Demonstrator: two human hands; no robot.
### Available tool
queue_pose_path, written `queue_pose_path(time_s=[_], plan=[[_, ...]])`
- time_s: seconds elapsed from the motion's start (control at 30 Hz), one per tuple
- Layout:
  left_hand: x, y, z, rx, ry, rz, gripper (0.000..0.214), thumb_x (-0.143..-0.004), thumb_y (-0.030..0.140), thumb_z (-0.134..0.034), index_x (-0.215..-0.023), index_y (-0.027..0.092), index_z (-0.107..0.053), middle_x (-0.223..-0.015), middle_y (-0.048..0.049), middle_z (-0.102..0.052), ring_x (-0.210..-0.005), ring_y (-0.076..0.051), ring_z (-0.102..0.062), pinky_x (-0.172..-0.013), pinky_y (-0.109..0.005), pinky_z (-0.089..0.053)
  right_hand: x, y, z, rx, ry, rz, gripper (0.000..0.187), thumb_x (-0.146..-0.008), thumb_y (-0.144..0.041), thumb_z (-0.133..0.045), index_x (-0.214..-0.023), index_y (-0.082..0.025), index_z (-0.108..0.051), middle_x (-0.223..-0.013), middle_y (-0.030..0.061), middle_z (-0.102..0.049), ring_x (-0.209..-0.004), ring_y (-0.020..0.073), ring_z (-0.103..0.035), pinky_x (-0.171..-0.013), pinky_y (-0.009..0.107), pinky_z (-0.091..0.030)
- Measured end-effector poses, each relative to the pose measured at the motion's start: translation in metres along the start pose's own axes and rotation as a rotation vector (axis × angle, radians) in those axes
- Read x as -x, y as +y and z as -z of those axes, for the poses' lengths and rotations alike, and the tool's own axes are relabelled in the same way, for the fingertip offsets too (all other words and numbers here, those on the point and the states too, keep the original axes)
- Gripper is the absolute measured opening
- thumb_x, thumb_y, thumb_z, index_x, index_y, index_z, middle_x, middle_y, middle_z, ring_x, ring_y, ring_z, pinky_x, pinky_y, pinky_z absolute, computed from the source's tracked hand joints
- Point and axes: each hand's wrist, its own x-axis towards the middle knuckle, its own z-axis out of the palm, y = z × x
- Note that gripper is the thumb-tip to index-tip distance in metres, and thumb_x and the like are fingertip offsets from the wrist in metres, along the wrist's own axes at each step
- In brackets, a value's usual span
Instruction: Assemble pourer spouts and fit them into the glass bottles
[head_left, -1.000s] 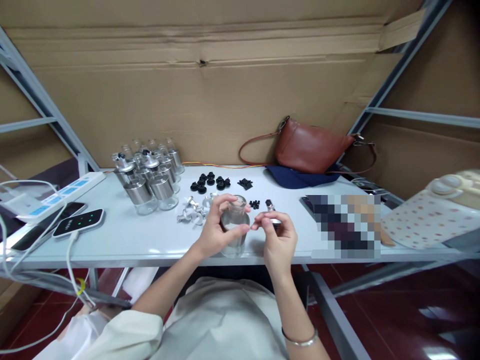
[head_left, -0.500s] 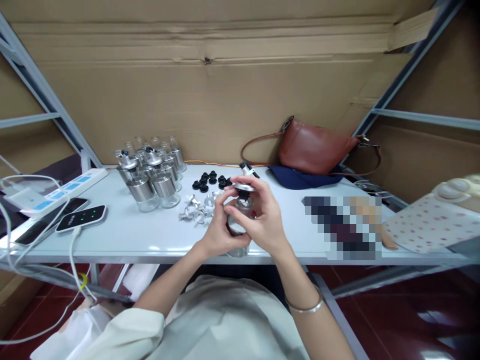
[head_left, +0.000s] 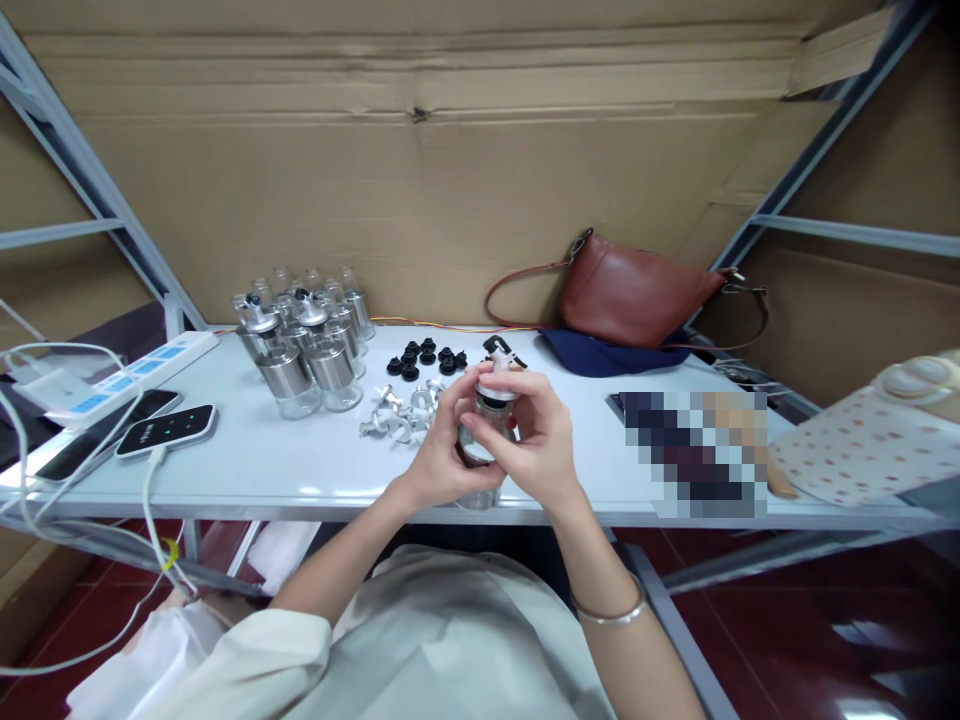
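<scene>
My left hand is wrapped round a small clear glass bottle standing at the near edge of the white table. My right hand grips the silver cap with its black spout, which sits on the bottle's neck. Both hands are closed and touch each other around the bottle. Just behind them lie several loose silver metal parts and several small black plugs.
A cluster of finished bottles with steel sleeves stands at the back left. A power strip, two phones and white cables lie on the left. A brown leather bag rests on dark cloth at the back right. Cardboard lines the rear.
My right hand lifted the silver cap from the table beside the bottle and set it onto the bottle's neck. It has since pressed lower. My left hand kept hold of the bottle.
</scene>
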Motion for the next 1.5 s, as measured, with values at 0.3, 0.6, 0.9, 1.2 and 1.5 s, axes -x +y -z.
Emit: queue_pose_path(time_s=[0.3,0.6,0.9,1.2,1.5], plan=[[-0.002,0.003,0.003,0.001,-0.026,0.022,0.078,-0.074,0.024,-0.071,-0.137,0.036,-0.027,-0.139,-0.0105,-0.04,-0.101,-0.023,-0.063,-0.078,-0.036,-0.058,0.003,0.003,0.008,0.01,-0.083,-0.014,0.032,-0.079,-0.025,-0.07,-0.11,-0.027,-0.062,-0.105,0.0051,-0.07,-0.093,0.0202,-0.067,-0.065,0.029,-0.056],[-0.003,0.003,0.003,0.031,-0.019,-0.021,0.064,-0.079,0.027,-0.067,-0.131,0.034,-0.03,-0.137,-0.0092,-0.043,-0.098,-0.019,-0.063,-0.083,-0.035,-0.056,0.007,0.008,0.003,-0.034,-0.047,0.025,0.025,-0.08,-0.022,-0.067,-0.105,-0.029,-0.064,-0.108,0.0049,-0.07,-0.098,0.0223,-0.066,-0.073,0.036,-0.056],[-0.001,-0.002,0.005,0.078,-0.013,0.038,0.069,-0.072,0.03,-0.076,-0.125,0.032,-0.033,-0.137,-0.0101,-0.041,-0.117,-0.025,-0.057,-0.087,-0.037,-0.055,0.011,0.007,-0.003,0.032,0.006,0.161,0.035,-0.078,-0.011,-0.058,-0.109,-0.028,-0.057,-0.102,0.0056,-0.068,-0.104,0.0245,-0.064,-0.085,0.045,-0.054],[0.002,-0.005,0.007,0.184,-0.002,0.078,0.068,-0.069,0.032,-0.08,-0.12,0.031,-0.034,-0.135,-0.0094,-0.047,-0.122,-0.025,-0.055,-0.095,-0.037,-0.051,0.01,0.007,-0.016,0.149,0.178,0.275,0.03,-0.078,-0.009,-0.048,-0.101,-0.027,-0.057,-0.088,0.0025,-0.066,-0.084,0.0211,-0.062,-0.074,0.041,-0.052],[0.001,-0.005,0.006,0.193,0.023,0.081,0.065,-0.067,0.038,-0.081,-0.115,0.032,-0.037,-0.134,-0.0072,-0.05,-0.118,-0.023,-0.057,-0.094,-0.038,-0.049,0.01,0.004,-0.02,0.139,0.21,0.251,0.023,-0.079,-0.011,-0.046,-0.093,-0.024,-0.058,-0.086,0.0033,-0.064,-0.084,0.0223,-0.061,-0.075,0.045,-0.051]])
